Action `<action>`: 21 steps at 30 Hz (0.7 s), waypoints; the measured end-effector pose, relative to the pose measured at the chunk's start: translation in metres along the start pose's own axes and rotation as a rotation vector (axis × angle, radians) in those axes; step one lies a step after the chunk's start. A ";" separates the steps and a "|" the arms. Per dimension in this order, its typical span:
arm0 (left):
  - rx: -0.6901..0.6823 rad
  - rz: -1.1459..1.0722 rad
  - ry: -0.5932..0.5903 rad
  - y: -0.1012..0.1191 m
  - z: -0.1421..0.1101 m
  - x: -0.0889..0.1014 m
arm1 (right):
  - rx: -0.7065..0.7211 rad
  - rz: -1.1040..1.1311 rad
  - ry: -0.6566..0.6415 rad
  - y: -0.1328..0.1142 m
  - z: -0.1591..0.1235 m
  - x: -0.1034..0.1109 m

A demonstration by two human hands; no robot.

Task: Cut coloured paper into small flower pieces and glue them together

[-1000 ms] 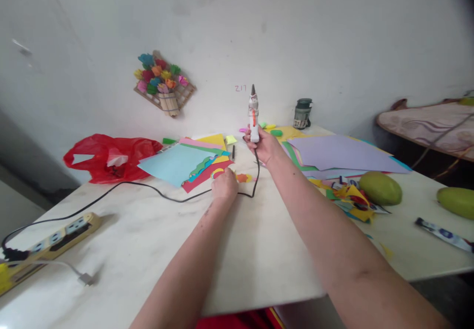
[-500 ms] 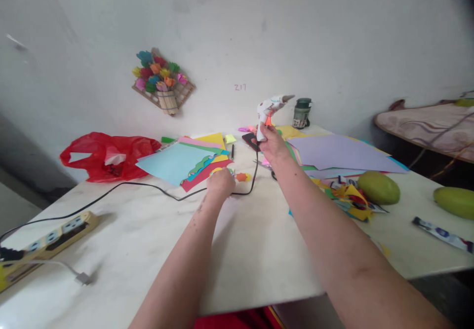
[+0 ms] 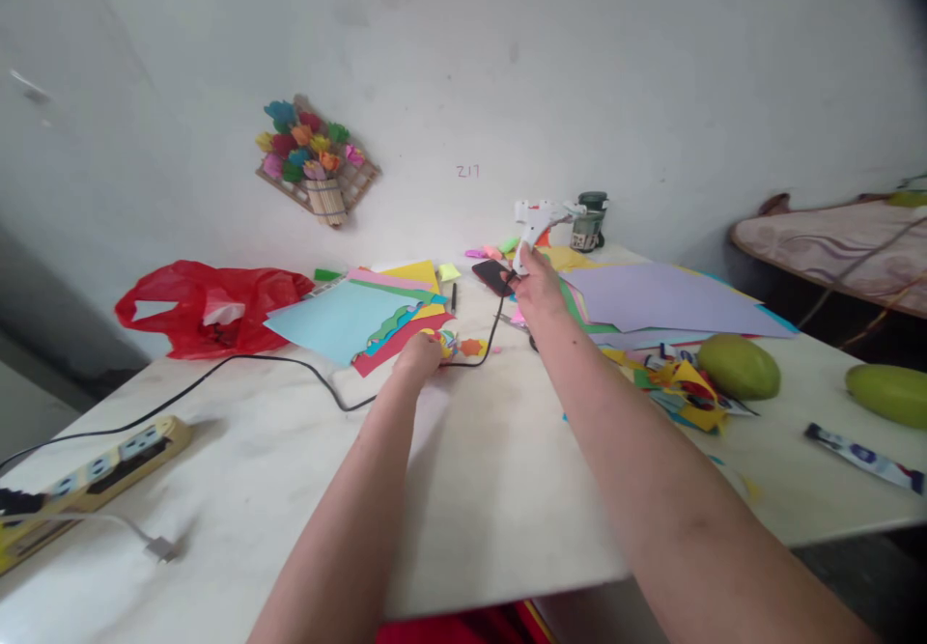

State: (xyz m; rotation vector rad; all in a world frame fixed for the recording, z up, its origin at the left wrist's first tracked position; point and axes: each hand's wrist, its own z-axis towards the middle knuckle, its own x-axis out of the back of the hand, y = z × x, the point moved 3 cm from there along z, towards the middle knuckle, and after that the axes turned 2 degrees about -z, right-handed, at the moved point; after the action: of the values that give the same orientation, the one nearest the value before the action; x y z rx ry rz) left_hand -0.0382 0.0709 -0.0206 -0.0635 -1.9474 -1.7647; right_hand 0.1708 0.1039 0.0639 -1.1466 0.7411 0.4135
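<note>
My right hand [image 3: 537,285] grips a white hot glue gun [image 3: 534,229] by its handle, raised above the back of the table, nozzle pointing right. Its black cord [image 3: 492,335] hangs down and runs left across the table. My left hand [image 3: 421,354] is low over the tabletop, fingers closed at the edge of a small multicoloured paper cutout [image 3: 447,341]; the fingertips are partly hidden. An orange flower-like paper piece [image 3: 473,347] lies just right of it. Behind the left hand are coloured sheets, with a light blue sheet [image 3: 337,318] on top.
A red plastic bag [image 3: 217,311] and power strip [image 3: 108,470] are on the left. A phone [image 3: 492,277], lilac sheets [image 3: 659,298], paper scraps [image 3: 691,398], green fruit [image 3: 739,367] and a tube [image 3: 865,458] lie to the right. A bottle [image 3: 589,222] stands behind.
The glue gun has turned from tilted upward to nearly level and sits slightly lower. My left hand has shifted a little left, exposing more of the colourful paper cutout.
</note>
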 end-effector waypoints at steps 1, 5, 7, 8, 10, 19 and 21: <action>0.046 -0.008 -0.004 0.001 -0.002 0.000 | 0.002 0.010 -0.006 -0.001 0.001 0.000; 0.206 -0.191 -0.066 0.006 -0.012 0.003 | -0.075 0.096 0.029 0.000 0.005 0.003; 0.284 -0.227 -0.092 0.008 -0.017 0.005 | -0.125 0.144 0.023 0.001 0.006 0.004; 0.307 -0.245 -0.093 0.009 -0.019 0.006 | -0.142 0.161 0.007 0.002 0.005 0.004; 0.329 -0.297 -0.076 0.010 -0.022 0.008 | -0.168 0.164 -0.020 0.002 0.003 0.003; 0.160 -0.510 -0.087 0.020 -0.026 0.016 | -0.294 0.005 0.067 0.012 -0.003 0.006; 0.080 -0.464 -0.201 0.022 -0.027 0.015 | -0.297 -0.069 0.058 0.014 -0.004 0.008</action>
State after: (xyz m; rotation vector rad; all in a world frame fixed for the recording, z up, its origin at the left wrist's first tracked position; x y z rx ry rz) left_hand -0.0348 0.0447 0.0060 0.2697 -2.3161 -2.0263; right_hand 0.1663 0.1045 0.0479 -1.4640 0.7034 0.4440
